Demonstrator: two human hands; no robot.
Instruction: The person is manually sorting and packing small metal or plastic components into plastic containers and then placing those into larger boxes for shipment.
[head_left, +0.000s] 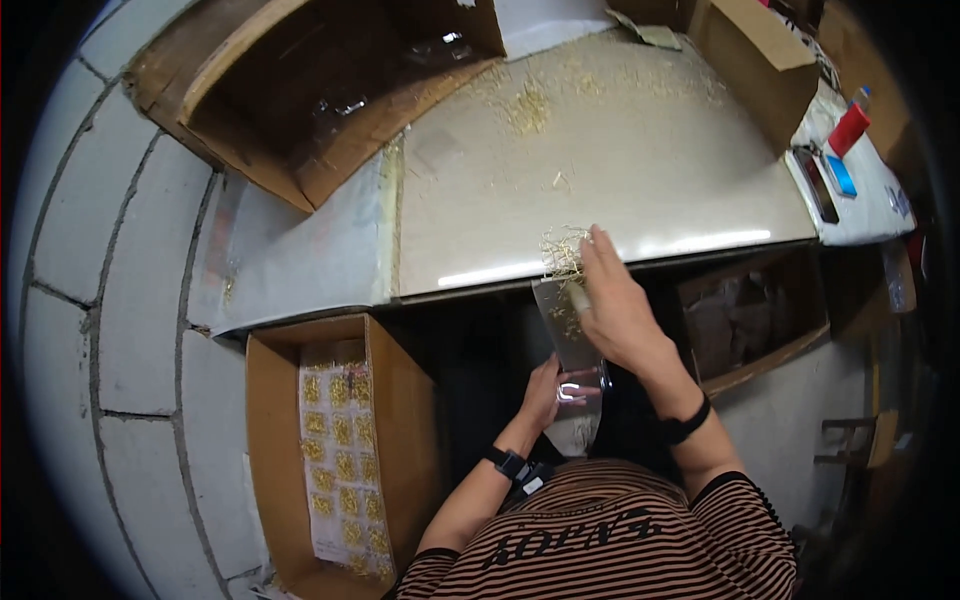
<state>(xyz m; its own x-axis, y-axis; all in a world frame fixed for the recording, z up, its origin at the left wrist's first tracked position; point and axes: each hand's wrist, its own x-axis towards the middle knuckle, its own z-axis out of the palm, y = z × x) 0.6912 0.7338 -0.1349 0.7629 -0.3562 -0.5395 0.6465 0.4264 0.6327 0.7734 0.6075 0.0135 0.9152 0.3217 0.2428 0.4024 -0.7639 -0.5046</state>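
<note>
At the table's front edge, my right hand (618, 315) is held flat with its fingers stretched out, beside a small heap of thin gold-coloured metal pins (563, 252). Below the edge, my left hand (541, 393) is closed on the side of a clear, shiny plastic container (582, 388). A grey flat piece (562, 325) with a few gold bits on it slopes from the table edge down to the container. Whether the two are one item I cannot tell. My left fingertips are partly hidden behind the plastic.
More gold pins (528, 108) lie scattered on the far tabletop (600, 190). At back left lies a cardboard box (250, 110) with clear plastic pieces. Another box (405, 450), lower left, holds rows of gold-filled packets (343, 430). A phone (818, 185) rests at right.
</note>
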